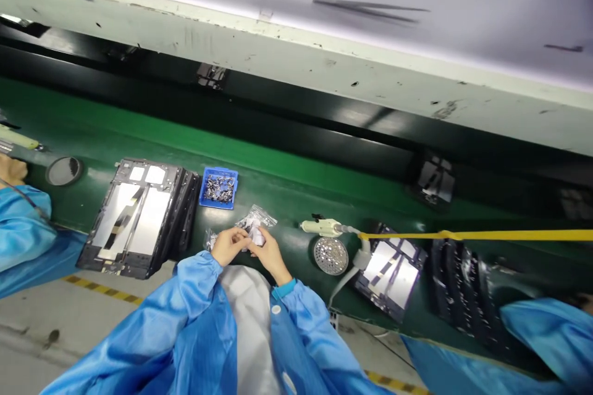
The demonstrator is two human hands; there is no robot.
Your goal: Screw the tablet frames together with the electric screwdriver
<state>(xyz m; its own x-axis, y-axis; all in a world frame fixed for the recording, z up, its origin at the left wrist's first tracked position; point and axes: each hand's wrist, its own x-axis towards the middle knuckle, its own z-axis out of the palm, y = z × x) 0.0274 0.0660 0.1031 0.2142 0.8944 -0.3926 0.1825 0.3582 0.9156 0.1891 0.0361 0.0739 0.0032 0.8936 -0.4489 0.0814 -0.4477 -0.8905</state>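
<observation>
My left hand (229, 245) and my right hand (272, 254) meet at the bench edge in front of me, fingertips touching. A clear plastic bag (258, 217) with something white and small dark pieces in it lies at the fingers. My right thumb and forefinger close on the bag's white part. The left fingers are pinched together, and what they hold is hidden. Another small clear bag (210, 238) lies beside my left hand. Just beyond is a blue tray (218, 203) of small metal parts.
A stack of device frames (134, 216) stands at left. At right are an electric screwdriver (322, 226), a round dish of screws (330, 255), another frame (390, 271) and a yellow strap (482, 235). Co-workers' blue sleeves (551, 333) show on both sides. Tweezers (370, 9) lie on the shelf above.
</observation>
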